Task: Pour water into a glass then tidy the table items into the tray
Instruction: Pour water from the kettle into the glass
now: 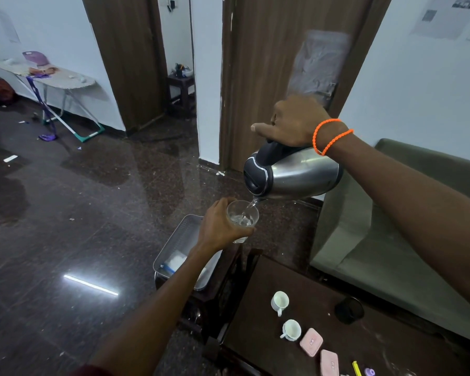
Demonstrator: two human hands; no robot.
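Two hands busy: right hand (293,123) grips tilted kettle (293,175), left hand (220,226) holds glass (242,215). Pour underway; next, level kettle before overflow.

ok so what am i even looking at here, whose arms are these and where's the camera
There is no machine here. One camera sits on a person's head and looks forward and down, so the two arms are the wearer's own. The right hand grips a steel kettle by its handle and tips it, so water runs into a clear glass held in the left hand. Below the glass lies a metal tray. On the dark table to the right stand two white cups, two pink cases and a dark round object.
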